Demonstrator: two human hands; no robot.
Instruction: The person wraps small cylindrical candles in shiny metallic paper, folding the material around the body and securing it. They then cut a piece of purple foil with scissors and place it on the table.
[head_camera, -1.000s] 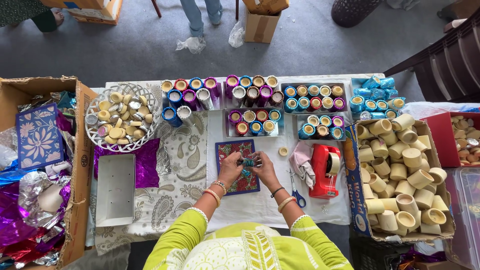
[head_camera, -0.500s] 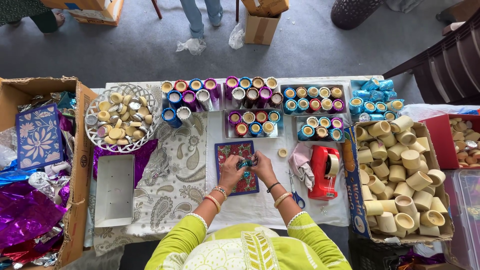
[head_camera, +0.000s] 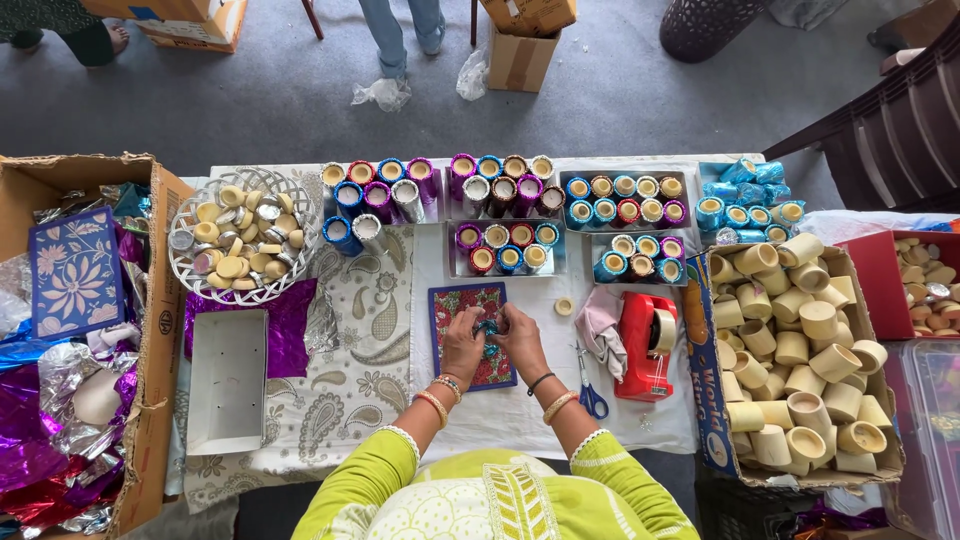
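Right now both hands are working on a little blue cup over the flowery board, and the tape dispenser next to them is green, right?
Not quite: the tape dispenser is red, not green, as the head view shows. The rest holds: the left hand and right hand are together on a little blue cup over the flowery board.

A small cup wrapped in shiny blue foil (head_camera: 489, 332) is held between the fingertips of both hands, so only a part of it shows. It is just above a flat rectangular board with red floral pattern and blue border (head_camera: 471, 303), which lies on the white cloth.
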